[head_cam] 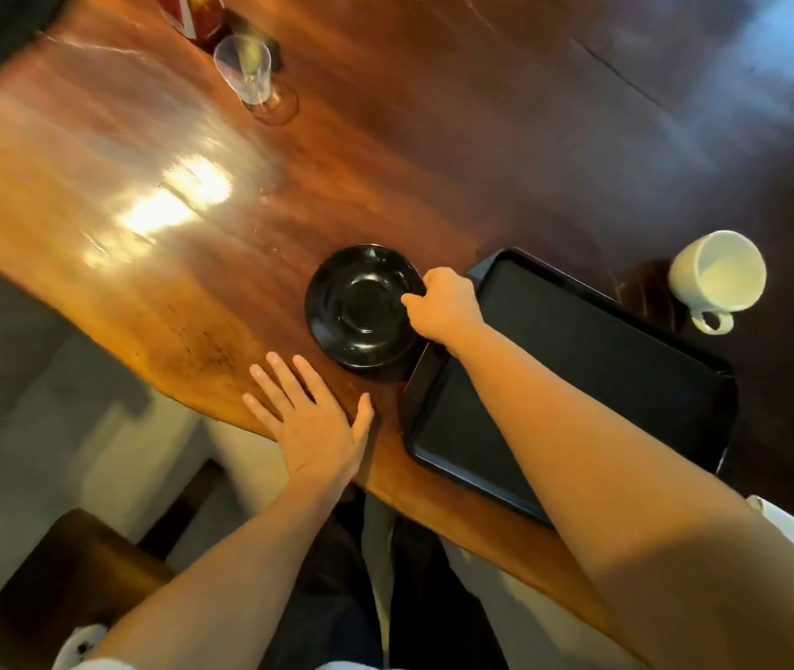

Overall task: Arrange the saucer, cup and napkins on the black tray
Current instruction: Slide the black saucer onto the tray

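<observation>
A black saucer [361, 307] lies on the wooden table just left of the black tray [627, 360]. My right hand [445, 302] reaches across the tray and pinches the saucer's right rim. My left hand [310, 418] rests flat on the table near its front edge, fingers spread, holding nothing. A white cup [716, 275] stands on the table beyond the tray's far right corner, its handle toward me. No napkins can be made out for certain.
A clear plastic cup [247, 67] and a red package [192, 12] stand at the far left of the table [119, 186]. The table's curved front edge runs just below my left hand. A stool [61, 568] stands on the floor at lower left.
</observation>
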The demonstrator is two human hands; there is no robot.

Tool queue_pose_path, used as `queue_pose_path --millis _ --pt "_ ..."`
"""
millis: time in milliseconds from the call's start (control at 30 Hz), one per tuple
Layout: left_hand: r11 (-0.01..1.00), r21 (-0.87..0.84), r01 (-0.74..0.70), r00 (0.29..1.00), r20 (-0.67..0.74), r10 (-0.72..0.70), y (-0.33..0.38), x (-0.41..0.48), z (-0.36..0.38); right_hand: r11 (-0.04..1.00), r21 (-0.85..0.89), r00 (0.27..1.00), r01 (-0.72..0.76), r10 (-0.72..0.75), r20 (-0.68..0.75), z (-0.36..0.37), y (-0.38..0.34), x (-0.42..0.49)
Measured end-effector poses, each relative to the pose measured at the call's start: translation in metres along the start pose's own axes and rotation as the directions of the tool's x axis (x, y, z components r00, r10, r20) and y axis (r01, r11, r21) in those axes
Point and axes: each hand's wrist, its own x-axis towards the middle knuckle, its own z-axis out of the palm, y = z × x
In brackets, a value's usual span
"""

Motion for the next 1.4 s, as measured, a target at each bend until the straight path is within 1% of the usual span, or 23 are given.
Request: queue_pose_path --millis 33,133,167,233,300,367,400,500,600,700,833,967,1133,1333,1400 --pt "1.000 0.018 -0.024 1.000 -0.008 0.024 -0.003 0.000 0.001 0.995 0.095 1.000 -0.022 0.020 0.014 -0.001 -0.001 -0.001" --pt "0.989 0.089 -0.120 0.992 -0.028 0.123 -0.009 0.001 -0.001 0.951 0.298 0.996 -0.087 0.081 0.035 -0.014 0.005 -0.010" --pt "0.976 0.116 -0.182 0.982 -0.027 0.187 -0.010 0.006 -0.004 0.909 0.397 0.992 -0.126 0.113 0.055 -0.021 0.010 -0.015" --pt "0.932 0.161 -0.324 0.944 -0.010 0.330 -0.008 0.022 -0.011 0.771 0.605 0.980 -0.201 0.161 0.120 -0.036 0.025 -0.025" --pt "0.896 0.179 -0.406 0.910 -0.008 0.414 0.004 0.045 -0.021 0.629 0.738 0.970 -0.243 0.174 0.171 -0.051 0.045 -0.037" --pt "0.878 0.196 -0.436 0.896 0.004 0.444 0.020 0.063 -0.029 0.518 0.813 0.962 -0.266 0.195 0.190 -0.060 0.068 -0.050" --pt "0.873 0.205 -0.442 0.893 0.011 0.450 0.027 0.068 -0.031 0.480 0.834 0.958 -0.273 0.215 0.190 -0.063 0.080 -0.057" --pt "0.877 0.228 -0.422 0.902 0.010 0.431 0.038 0.072 -0.026 0.399 0.865 0.931 -0.305 0.315 0.183 -0.066 0.114 -0.078" --pt "0.880 0.234 -0.413 0.906 0.010 0.423 0.038 0.070 -0.024 0.306 0.891 0.885 -0.335 0.426 0.186 -0.060 0.140 -0.091" --pt "0.890 0.215 -0.402 0.911 -0.007 0.413 0.038 0.068 -0.026 0.240 0.906 0.855 -0.347 0.479 0.201 -0.051 0.154 -0.096" --pt "0.906 0.169 -0.387 0.917 -0.035 0.398 0.040 0.069 -0.026 0.187 0.928 0.843 -0.324 0.502 0.193 -0.045 0.157 -0.093" --pt "0.906 0.167 -0.388 0.915 -0.043 0.400 0.040 0.068 -0.025 0.159 0.936 0.838 -0.314 0.510 0.195 -0.040 0.155 -0.088" --pt "0.906 0.171 -0.388 0.915 -0.050 0.401 0.041 0.070 -0.022 0.178 0.932 0.840 -0.315 0.509 0.187 -0.036 0.154 -0.078" --pt "0.906 0.171 -0.387 0.914 -0.059 0.401 0.040 0.070 -0.022 0.176 0.935 0.838 -0.307 0.517 0.177 -0.032 0.151 -0.069" --pt "0.907 0.166 -0.388 0.914 -0.059 0.402 0.040 0.071 -0.022 0.202 0.933 0.844 -0.300 0.512 0.160 -0.032 0.153 -0.067"
